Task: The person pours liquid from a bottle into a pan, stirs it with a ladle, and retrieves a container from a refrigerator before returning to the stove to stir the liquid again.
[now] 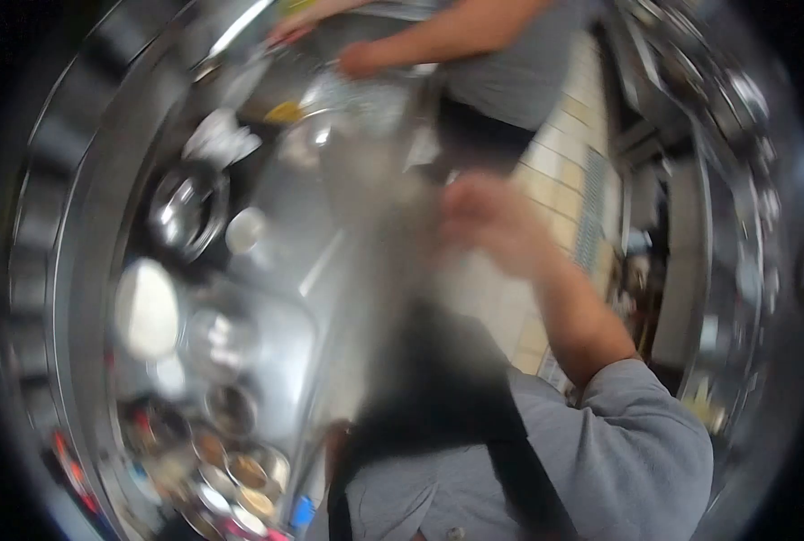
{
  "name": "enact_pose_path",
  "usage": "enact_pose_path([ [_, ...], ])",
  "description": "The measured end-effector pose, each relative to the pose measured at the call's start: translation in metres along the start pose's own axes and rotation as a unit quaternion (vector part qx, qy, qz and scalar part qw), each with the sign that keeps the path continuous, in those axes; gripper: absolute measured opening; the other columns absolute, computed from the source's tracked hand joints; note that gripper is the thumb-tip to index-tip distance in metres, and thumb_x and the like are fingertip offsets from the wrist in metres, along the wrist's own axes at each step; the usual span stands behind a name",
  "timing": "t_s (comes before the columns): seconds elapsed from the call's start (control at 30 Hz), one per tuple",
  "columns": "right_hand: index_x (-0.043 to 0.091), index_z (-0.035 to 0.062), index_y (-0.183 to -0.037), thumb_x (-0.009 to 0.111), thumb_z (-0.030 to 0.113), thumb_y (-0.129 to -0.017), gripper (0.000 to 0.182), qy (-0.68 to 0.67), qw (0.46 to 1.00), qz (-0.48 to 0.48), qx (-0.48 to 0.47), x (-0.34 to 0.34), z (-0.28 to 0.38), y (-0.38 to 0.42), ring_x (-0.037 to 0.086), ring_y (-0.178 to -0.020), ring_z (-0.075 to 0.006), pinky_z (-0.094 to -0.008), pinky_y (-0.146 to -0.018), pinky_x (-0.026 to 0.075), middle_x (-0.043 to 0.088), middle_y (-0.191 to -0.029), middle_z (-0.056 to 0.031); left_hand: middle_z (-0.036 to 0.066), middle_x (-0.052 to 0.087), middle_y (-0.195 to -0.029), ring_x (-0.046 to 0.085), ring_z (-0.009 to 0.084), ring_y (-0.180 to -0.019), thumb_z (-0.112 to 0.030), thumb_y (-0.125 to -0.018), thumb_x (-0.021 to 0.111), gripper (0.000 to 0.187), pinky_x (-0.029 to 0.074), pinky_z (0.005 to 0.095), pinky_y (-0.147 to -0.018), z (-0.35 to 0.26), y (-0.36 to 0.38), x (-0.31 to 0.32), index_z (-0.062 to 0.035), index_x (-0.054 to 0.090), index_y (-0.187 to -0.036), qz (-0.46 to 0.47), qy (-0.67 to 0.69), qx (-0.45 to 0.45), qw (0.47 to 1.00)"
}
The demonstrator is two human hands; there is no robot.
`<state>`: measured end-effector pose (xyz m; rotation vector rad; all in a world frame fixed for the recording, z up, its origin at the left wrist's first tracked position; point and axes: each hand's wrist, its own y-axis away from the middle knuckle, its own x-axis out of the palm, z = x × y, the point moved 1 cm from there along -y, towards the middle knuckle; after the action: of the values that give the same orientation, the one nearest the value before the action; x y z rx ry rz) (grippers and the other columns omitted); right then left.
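Note:
My right hand (492, 221) is raised in front of my dark apron (438, 370), at the edge of the steel counter. Motion smears its fingers, so neither their pose nor anything between them can be made out. Beside my apron a small patch of skin shows, perhaps part of my left arm; my left hand itself does not appear. Nearest on the counter (280, 334) lies a thin pale strip (321, 263), too blurred to name. A hazy smear covers the middle of the view.
A co-worker (510, 68) stands ahead, hands over the far counter. Along the left are a shiny metal bowl (186, 212), a crumpled white cloth (220, 137), a white oval item (147, 308) and several small food containers (244, 469). Tiled floor (555, 162) and shelving (681, 243) lie right.

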<state>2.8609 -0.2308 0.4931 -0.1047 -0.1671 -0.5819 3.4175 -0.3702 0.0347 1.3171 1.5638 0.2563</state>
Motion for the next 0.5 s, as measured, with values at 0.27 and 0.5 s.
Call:
enact_pose_path([
  [0.27,0.056,-0.0015,-0.104,0.056,-0.002,-0.089,0.015,0.134,0.879,-0.407,0.207,-0.068,-0.065,0.267,0.067,-0.075,-0.0156,-0.0269,-0.065,0.054,0.064,-0.09,-0.0084,0.009,0.065,-0.101,0.063,0.0232,-0.084,-0.03,-0.087,0.057,0.031,0.052,0.0392,-0.069,-0.079,-0.076,-0.09,-0.0078,0.063,-0.108,0.138,-0.261,0.122,0.948],
  [0.5,0.058,0.0014,-0.102,0.057,-0.003,-0.089,0.014,0.153,0.713,-0.677,0.095,-0.107,-0.018,0.472,0.066,-0.079,-0.0139,-0.0259,-0.069,0.052,0.065,-0.09,-0.0043,0.01,0.065,-0.106,0.063,0.0263,-0.088,-0.028,-0.085,0.054,0.03,0.052,0.0438,-0.072,-0.25,-0.115,-0.06,-0.0099,0.064,-0.106,0.191,-0.461,0.24,0.833],
])
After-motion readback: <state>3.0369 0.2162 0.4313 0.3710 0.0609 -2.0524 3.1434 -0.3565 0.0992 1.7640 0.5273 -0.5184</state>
